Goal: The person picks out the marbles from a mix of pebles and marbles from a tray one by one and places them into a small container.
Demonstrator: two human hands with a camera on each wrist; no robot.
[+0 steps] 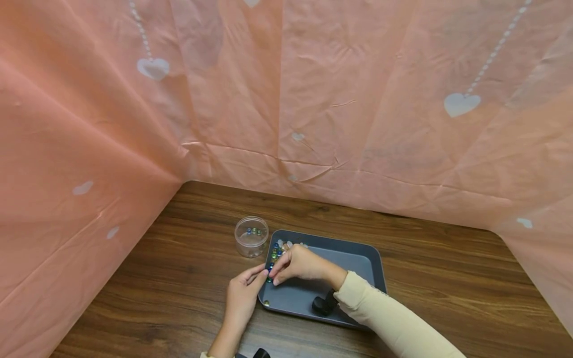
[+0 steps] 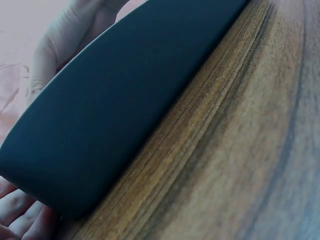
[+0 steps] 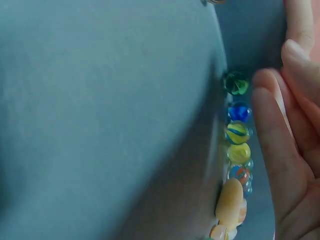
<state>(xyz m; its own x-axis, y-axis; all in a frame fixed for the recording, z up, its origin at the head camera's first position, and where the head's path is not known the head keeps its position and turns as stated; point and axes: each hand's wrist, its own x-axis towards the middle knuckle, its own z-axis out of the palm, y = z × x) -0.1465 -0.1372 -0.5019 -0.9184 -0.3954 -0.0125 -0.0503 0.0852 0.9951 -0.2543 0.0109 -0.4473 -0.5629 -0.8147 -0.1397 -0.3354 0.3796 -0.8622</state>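
Observation:
A dark grey tray (image 1: 322,241) has glass marbles (image 1: 274,254) in green, blue and yellow along its left inner side. In the right wrist view, the marbles (image 3: 239,132) line up by the wall, with a smooth yellowish pebble (image 3: 230,202) at the end of the row. My left hand (image 1: 241,293) grips the tray's left rim, thumb near the top edge and other fingers against the outside. Over the marbles, my right hand (image 1: 302,263) reaches down, fingertips close together beside a green marble (image 3: 236,83). No object shows between those fingertips.
A clear round plastic jar (image 1: 251,238) with several marbles in it stands just left of the tray. One amber marble (image 1: 266,303) lies in the tray's near left corner. A pink curtain (image 1: 313,99) hangs behind the wooden table (image 1: 447,278).

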